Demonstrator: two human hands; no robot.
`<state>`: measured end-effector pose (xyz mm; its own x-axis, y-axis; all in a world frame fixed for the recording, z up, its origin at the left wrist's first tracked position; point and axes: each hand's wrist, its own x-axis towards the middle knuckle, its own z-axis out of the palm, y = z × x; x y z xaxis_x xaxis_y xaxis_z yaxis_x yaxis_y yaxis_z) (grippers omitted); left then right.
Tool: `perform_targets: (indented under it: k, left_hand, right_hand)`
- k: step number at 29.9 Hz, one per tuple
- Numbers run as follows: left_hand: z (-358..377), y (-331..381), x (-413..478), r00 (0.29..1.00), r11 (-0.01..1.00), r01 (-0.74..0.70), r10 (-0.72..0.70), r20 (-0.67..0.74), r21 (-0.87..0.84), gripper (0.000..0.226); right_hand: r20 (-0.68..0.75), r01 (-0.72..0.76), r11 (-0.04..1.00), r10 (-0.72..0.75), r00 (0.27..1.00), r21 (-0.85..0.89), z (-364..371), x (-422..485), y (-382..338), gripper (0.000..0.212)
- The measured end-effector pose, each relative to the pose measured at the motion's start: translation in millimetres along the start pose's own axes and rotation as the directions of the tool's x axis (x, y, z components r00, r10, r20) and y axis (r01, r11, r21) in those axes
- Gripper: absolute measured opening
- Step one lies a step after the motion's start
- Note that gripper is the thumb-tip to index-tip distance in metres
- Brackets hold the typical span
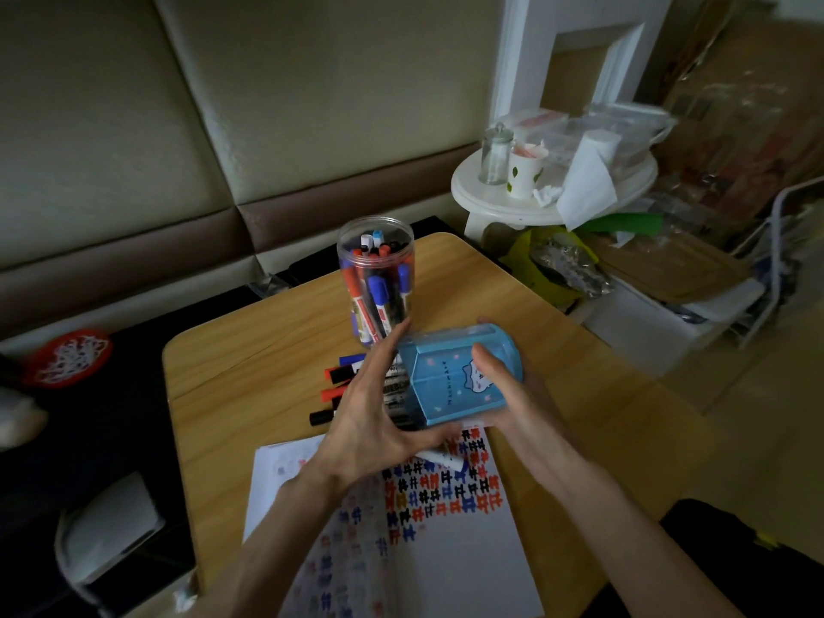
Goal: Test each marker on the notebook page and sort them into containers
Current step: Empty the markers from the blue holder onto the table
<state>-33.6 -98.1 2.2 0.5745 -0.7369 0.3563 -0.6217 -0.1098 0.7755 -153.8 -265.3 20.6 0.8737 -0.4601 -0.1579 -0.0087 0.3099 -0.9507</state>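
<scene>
Blue container point(450, 381) tipped on its side above notebook page point(446, 550), gripped by right hand point(521, 408), thumb on top. Left hand point(370, 408) flat, fingers straight, against its mouth. Loose markers point(339, 392) lie on table point(249, 363); clear jar point(376, 278) behind.

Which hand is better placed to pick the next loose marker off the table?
Left. The left hand lies open directly over the loose markers, while the right hand has its grip round the tilted blue box.
</scene>
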Motion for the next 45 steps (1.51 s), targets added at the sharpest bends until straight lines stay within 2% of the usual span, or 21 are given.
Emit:
perform_targets:
  k: [3,6,8,11,17,23,26,32,40,45]
  left_hand:
    - [-5.0,4.7,-0.6,0.999,0.987,0.049,-0.052,-0.016,-0.153,0.118]
    - [-11.8,10.6,0.3,0.995,0.968,0.062,-0.079,-0.063,-0.244,0.108]
    - [-14.4,14.2,1.9,0.992,0.964,0.057,-0.084,-0.094,-0.261,0.106]
    - [-10.4,18.1,3.4,0.99,0.967,0.042,-0.075,-0.122,-0.251,0.108]
    - [0.1,25.9,3.2,0.989,0.971,0.06,-0.09,-0.119,-0.23,0.117]
    - [7.8,25.6,3.2,0.995,0.973,0.082,-0.092,-0.037,-0.216,0.124]
    - [9.5,24.3,1.6,0.996,0.973,0.092,-0.09,0.018,-0.213,0.12]
    - [13.9,21.7,-3.3,0.99,0.972,0.14,-0.137,0.028,-0.191,0.105]
    - [16.0,18.9,-4.9,0.987,0.975,0.162,-0.16,0.026,-0.155,0.091]
    - [15.2,19.4,-6.6,0.982,0.97,0.187,-0.185,0.03,-0.154,0.085]
  right_hand:
    - [0.118,0.012,0.998,-0.004,0.993,-0.066,-6.1,1.5,-2.3,0.079]
    - [0.178,0.126,0.977,-0.095,0.979,-0.171,-15.9,2.0,-6.6,0.111]
    - [0.246,0.217,0.938,-0.15,0.957,-0.271,-17.5,0.9,-8.1,0.122]
    - [0.316,0.342,0.815,-0.207,0.926,-0.468,-12.0,-4.1,-2.0,0.12]
    - [0.273,0.417,0.713,-0.316,0.909,-0.563,-13.3,-4.2,-0.5,0.108]
    - [0.201,0.381,0.71,-0.329,0.923,-0.592,-27.7,-8.5,3.4,0.103]
    - [0.088,0.321,0.745,-0.335,0.938,-0.584,-47.5,-12.0,5.1,0.099]
    - [-0.123,0.205,0.817,-0.318,0.94,-0.538,-93.7,-15.9,-1.0,0.109]
    - [-0.234,0.107,0.8,-0.296,0.926,-0.591,-116.2,-17.5,0.9,0.104]
    - [-0.246,0.055,0.844,-0.218,0.945,-0.534,-116.7,-9.5,7.9,0.108]
